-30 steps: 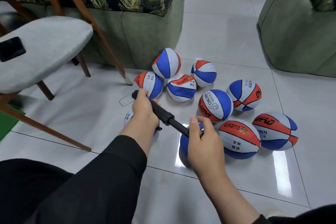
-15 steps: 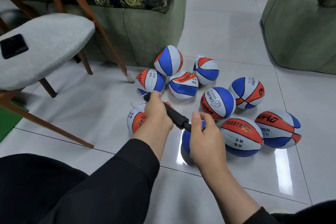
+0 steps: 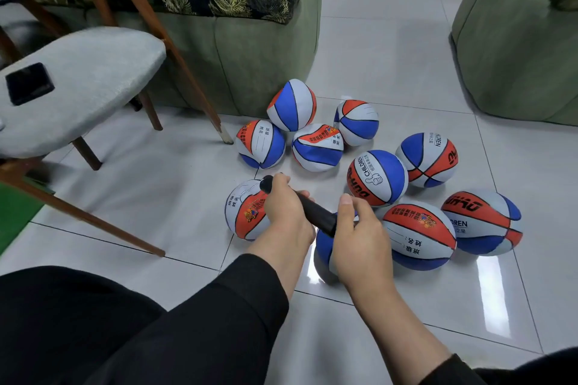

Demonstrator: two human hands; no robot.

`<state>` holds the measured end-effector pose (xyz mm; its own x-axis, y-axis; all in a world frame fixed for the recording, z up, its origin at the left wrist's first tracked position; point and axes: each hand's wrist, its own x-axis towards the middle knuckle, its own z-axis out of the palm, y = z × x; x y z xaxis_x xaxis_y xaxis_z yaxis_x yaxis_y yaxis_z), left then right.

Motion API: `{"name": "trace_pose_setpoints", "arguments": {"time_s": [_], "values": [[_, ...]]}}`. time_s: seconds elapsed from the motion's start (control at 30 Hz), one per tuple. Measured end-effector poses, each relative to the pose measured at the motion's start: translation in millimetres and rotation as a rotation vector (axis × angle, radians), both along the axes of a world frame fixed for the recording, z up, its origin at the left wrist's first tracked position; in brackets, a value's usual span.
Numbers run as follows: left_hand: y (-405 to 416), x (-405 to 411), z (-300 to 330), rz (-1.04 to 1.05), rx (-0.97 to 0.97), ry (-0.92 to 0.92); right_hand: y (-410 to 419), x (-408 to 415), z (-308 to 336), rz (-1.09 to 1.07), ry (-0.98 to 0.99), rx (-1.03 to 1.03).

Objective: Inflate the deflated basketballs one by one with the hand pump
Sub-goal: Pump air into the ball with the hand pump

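— Gripping the black hand pump (image 3: 312,211) at both ends, are they?

— Yes. The left hand (image 3: 286,206) is curled round the handle end, up and to the left; the right hand (image 3: 359,239) is wrapped round the barrel's lower end, thumb up.

— Which way does the pump lie?

— Its long axis runs on a slant, from the handle at upper left down to the right, toward the blue ball (image 3: 323,248) on the floor tiles under the right hand. Most of that ball is hidden, and I cannot see the needle.

— So which hand is nearer it?

— The right, right over it; the left is closer to the orange-and-white ball (image 3: 247,212) beside it. I judge any stroke must run along that slant, handle toward barrel.

— And the others?

— Clustered near the green sofa (image 3: 266,50).
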<state>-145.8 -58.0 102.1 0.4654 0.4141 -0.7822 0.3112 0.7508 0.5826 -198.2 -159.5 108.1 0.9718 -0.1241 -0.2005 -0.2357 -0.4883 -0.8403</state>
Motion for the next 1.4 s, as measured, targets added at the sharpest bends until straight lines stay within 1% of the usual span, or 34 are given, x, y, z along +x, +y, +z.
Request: {"name": "trace_pose_setpoints", "arguments": {"time_s": [0.13, 0.27, 0.33, 0.47, 0.6, 0.77, 0.93, 1.0, 1.1, 1.23, 1.4], "values": [[20, 9, 8, -0.032, 0.009, 0.008, 1, -3, 6, 0.051, 0.004, 0.045], [53, 21, 16, 0.068, 0.064, -0.014, -6, -6, 6, 0.01, -0.02, 0.058], [57, 23, 17, 0.051, 0.072, -0.017, -6, -7, 7, 0.007, -0.024, 0.066], [26, 14, 10, -0.001, 0.029, -0.024, -1, -6, 3, -0.046, -0.049, 0.047], [-4, -2, 2, 0.003, -0.019, 0.012, -1, -3, -1, -0.067, -0.07, 0.03], [12, 1, -2, -0.042, -0.052, 0.024, 4, -7, 3, 0.035, -0.017, 0.045], [49, 12, 0, 0.053, -0.043, 0.022, -3, -9, 5, 0.0, -0.016, 0.074], [55, 15, -1, 0.047, -0.028, 0.009, -4, -9, 6, 0.011, -0.013, 0.069], [36, 13, -1, 0.022, -0.038, -0.014, -3, -5, 4, -0.013, -0.004, 0.05], [0, 3, -1, -0.009, 0.016, -0.005, -2, -3, -6, -0.064, 0.018, 0.015], [7, 7, 2, -0.06, 0.044, -0.01, 3, -4, -4, -0.007, 0.022, 0.041]]}}
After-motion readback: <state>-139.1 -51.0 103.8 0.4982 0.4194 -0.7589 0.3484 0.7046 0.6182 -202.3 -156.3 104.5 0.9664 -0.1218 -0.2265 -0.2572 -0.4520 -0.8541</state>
